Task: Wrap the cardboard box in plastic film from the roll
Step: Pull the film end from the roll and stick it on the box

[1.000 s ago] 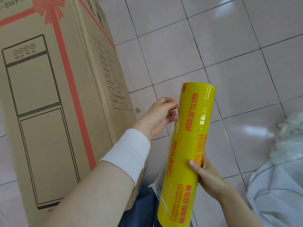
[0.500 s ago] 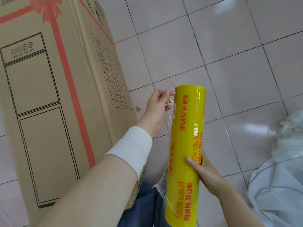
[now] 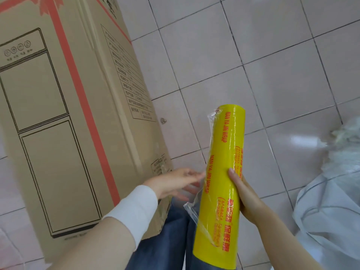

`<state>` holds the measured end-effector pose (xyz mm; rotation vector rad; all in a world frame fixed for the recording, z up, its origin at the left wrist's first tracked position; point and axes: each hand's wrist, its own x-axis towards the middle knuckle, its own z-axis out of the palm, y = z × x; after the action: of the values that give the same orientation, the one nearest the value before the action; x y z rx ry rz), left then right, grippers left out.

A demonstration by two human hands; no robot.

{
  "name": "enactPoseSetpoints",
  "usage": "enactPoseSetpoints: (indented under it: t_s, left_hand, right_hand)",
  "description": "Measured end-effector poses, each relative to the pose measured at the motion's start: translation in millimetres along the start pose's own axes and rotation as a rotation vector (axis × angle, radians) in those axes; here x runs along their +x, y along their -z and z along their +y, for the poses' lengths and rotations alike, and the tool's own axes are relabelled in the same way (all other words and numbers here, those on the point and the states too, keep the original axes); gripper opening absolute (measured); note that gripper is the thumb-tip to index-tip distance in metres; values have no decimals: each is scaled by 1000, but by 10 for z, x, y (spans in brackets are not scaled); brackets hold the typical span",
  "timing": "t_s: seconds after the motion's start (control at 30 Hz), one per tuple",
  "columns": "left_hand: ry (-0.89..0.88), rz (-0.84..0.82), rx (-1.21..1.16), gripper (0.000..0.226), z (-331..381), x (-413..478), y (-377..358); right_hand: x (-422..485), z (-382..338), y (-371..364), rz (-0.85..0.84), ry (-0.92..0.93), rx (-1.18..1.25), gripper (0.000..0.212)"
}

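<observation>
1. The roll [image 3: 222,178] of plastic film, yellow with red print, is gripped near its middle by the right hand [image 3: 248,197] and held roughly upright.
2. The left hand [image 3: 175,182] is seen blurred, fingers spread open, just beside the roll's loose film edge [image 3: 191,208].
3. The cardboard box [image 3: 64,117] is stood on the tiled floor [image 3: 253,55], left of both hands.
</observation>
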<state>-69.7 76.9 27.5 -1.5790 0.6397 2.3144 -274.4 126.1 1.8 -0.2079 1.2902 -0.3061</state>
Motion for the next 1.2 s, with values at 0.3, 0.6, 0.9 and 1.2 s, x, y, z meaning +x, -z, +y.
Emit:
enactPoseSetpoints:
  t_s: [0.3,0.6,0.9,1.2]
  left_hand:
    - [-15,119,97,14,-248,-206,11]
    - [-312,433,282,21,-77,-422,98]
    - [95,148,717,20,-314,-480,166]
    - [210,72,537,4,-407,-701,48]
  right_hand:
    - [-18,301,-81,89,-135,213,102]
    - [28,737,-238,172,-168,398,99]
    - [-4,1152,-342,198,-335,410,87]
    - [-267,1296,-324,159,-293,472,86]
